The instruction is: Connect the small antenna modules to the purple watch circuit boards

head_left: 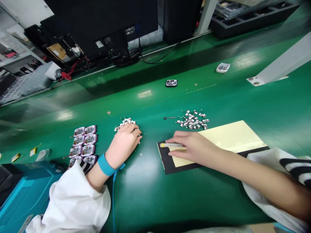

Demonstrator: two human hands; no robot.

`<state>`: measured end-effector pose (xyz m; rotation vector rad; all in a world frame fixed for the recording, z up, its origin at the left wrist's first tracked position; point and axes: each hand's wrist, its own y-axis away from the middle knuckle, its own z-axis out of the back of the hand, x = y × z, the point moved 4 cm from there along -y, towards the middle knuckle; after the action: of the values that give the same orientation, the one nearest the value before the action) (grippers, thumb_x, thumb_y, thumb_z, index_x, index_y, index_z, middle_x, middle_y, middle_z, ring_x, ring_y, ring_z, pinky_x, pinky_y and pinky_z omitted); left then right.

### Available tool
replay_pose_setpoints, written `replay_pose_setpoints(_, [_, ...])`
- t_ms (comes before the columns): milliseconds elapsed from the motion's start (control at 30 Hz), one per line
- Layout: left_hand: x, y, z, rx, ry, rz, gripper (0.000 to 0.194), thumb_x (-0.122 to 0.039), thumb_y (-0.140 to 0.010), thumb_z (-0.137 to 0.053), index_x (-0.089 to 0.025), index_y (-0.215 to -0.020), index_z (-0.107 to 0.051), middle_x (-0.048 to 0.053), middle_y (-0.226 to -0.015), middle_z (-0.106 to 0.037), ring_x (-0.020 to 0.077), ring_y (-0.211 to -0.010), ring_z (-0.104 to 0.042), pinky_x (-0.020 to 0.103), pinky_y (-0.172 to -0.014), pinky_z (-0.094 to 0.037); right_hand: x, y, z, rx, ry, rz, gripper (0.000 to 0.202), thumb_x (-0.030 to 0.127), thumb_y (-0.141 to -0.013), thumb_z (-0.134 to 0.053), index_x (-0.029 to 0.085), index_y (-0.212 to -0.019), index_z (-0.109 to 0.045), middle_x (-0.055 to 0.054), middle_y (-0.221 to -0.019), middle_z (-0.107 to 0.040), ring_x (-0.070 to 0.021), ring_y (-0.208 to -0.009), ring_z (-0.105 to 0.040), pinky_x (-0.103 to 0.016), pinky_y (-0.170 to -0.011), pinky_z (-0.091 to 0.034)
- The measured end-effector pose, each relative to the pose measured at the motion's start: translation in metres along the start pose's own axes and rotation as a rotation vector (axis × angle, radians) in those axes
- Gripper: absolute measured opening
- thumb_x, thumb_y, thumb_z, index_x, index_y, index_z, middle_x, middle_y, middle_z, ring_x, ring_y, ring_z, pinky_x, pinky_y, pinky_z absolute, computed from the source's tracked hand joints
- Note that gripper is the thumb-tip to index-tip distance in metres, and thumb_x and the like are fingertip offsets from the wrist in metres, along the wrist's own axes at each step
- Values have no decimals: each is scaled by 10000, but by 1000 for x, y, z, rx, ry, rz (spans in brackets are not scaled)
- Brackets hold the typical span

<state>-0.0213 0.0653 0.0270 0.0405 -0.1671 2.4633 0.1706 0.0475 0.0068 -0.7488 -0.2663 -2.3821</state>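
An electronics assembly line, by the look of it: a glossy green anti-static tabletop [150,194], a blue grounding wrist strap [106,165] with its coiled lead, heaps of tiny metal components [193,119], and rows of small purple-edged battery cells [84,145]. Black test equipment [102,26] with red wiring [73,69] sits behind, plus a black parts tray [252,19].

A glossy green worktop [150,194] reflects overhead light. Black equipment [97,26] with cables stands along its far edge, a white post [279,66] right, a blue machine [17,191] left.
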Motion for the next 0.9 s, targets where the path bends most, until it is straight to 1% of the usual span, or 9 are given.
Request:
replay_pose_setpoints(133, [-3, -3, -2, -1, -25, 5, 110, -136, -798, -499, -119, -762, -602, 74, -843, -591, 217, -811, -552, 352, -721, -479, 10, 3, -9, 60, 207, -31, 225, 263, -774, -629, 186, -986, -631, -26, -865, -584, -150, -650, -599, -259, -594, -453])
replay_pose_setpoints(233, [-6, -5, -1, -18, -7, -15, 137, -155, -813, -478, -126, -740, -590, 67, -811, -591, 206, -781, -547, 343, -708, -475, 20, 7, -10, 120, 398, -8, 162, 167, -776, -614, 166, -937, -639, -50, -854, -588, -174, -676, -602, -255, -541, -431])
replay_pose_setpoints(300, [-8, -6, 2, -62, 52, -23, 142, -167, -824, -465, -125, -747, -577, 66, -791, -595, 195, -776, -552, 333, -713, -475, 25, 9, -10, 144, 458, -1, 153, 96, -758, -610, 150, -898, -641, -61, -846, -590, -176, -673, -598, -249, -501, -403])
replay_pose_setpoints(400, [-9, -5, 7, -182, 227, 8, 109, -161, -817, -477, -124, -754, -558, 57, -760, -606, 174, -754, -570, 307, -702, -481, 29, 10, -10, 135, 452, 0, 105, 80, -759, -595, 143, -832, -637, -59, -808, -588, -176, -647, -592, -257, -472, -368])
replay_pose_setpoints(467, [-8, -3, 8, -238, 429, 76, 65, -153, -796, -514, -133, -757, -562, 37, -742, -612, 139, -693, -581, 259, -654, -491, 29, 8, -10, 117, 416, -6, 77, 100, -761, -601, 140, -823, -622, -57, -804, -588, -180, -645, -591, -263, -472, -361])
replay_pose_setpoints(533, [-7, -2, 7, -250, 691, 166, 29, -149, -769, -552, -143, -766, -581, 22, -737, -619, 107, -644, -589, 207, -604, -501, 26, 7, -10, 97, 348, -39, 77, 132, -759, -612, 130, -834, -598, -58, -816, -589, -179, -643, -591, -262, -489, -367])
replay_pose_setpoints(667, [-13, -2, -2, -191, 1156, 261, 46, -135, -739, -586, -138, -735, -632, 42, -764, -639, 106, -704, -622, 171, -645, -531, 16, 4, -9, 43, 133, -132, 60, 157, -759, -604, 144, -793, -557, -29, -771, -585, -168, -641, -575, -253, -540, -369])
replay_pose_setpoints(800, [-22, -2, -12, -61, 1403, 327, 74, -126, -722, -611, -140, -770, -666, 59, -810, -645, 108, -740, -635, 157, -673, -539, 8, 1, -7, 25, -30, -185, 42, 157, -752, -583, 159, -714, -565, -5, -682, -572, -136, -575, -528, -229, -504, -324])
replay_pose_setpoints(900, [-24, -2, -15, -99, 1465, 350, 132, -119, -706, -631, -152, -825, -675, 56, -855, -637, 102, -757, -637, 150, -705, -539, 3, 1, -3, -37, -300, -243, 85, 209, -736, -588, 162, -666, -577, 18, -589, -518, -106, -513, -457, -216, -477, -293])
